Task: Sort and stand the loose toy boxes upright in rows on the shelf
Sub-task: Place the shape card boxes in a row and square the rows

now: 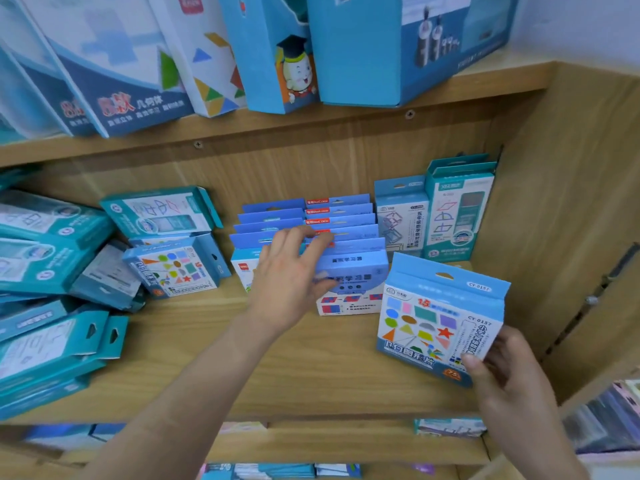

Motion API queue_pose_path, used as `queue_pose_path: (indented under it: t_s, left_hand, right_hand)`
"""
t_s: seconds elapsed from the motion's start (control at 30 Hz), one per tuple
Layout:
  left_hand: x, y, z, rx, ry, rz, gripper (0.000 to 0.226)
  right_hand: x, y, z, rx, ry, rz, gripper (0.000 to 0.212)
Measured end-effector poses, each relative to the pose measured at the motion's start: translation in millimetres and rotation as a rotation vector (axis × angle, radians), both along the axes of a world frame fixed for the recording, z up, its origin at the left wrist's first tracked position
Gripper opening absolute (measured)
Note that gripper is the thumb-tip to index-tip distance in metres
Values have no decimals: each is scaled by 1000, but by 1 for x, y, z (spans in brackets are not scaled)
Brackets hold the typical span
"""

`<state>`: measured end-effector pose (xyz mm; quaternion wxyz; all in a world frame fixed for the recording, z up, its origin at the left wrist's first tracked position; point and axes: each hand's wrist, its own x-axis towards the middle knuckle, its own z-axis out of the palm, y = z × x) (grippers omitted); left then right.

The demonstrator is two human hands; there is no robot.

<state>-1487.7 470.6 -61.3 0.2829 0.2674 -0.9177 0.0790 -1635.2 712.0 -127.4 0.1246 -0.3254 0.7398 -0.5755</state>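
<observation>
right hand (502, 368) pinches the lower right corner of a shapes box (440, 323), thumb on the printed face, fingers behind. box held upright, slightly tilted, just above the front of the wooden shelf (263, 372), to the right of the standing blue row (308, 230).

left hand (294, 271) spread wide, fingers laid over the tops of the front boxes in that row, steadying or pressing them back. it grips nothing.

handling, as a guess: thin card carton, light, stiff enough to stand on its base but easy to dent at corners and at the hang-tab. glossy face, likely a bit slippery. a corner pinch will do for carrying; a hold on both side edges would set it down squarer.

a matching shapes box (173, 268) leans at the left, by the tumbled teal pile (45, 271), well apart from either hand. two tall boxes (436, 216) stand at the back right.

judgement: sorting partway done; teal pile not yet stood up.
</observation>
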Motion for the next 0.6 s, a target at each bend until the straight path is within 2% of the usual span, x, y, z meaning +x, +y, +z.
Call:
queue_pose_path:
  t_s: [0.1,0.2,0.4,0.53,0.6]
  left_hand:
    - [27,-4,3,-1,16,24,73]
    - [72,-21,11,34,62,90,68]
    - [160,-93,32,92,1,384,67]
    - [184,-142,54,35,-28,371,73]
    - [188,-168,61,3,-106,343,79]
  right_hand:
    - [15,-17,4,-12,-56,121,53]
    - [35,-42,5,-35,-93,216,48]
    - [95,-105,12,-55,-120,329,63]
    - [137,-142,14,-39,-119,319,61]
    - [154,-158,12,-33,-144,281,57]
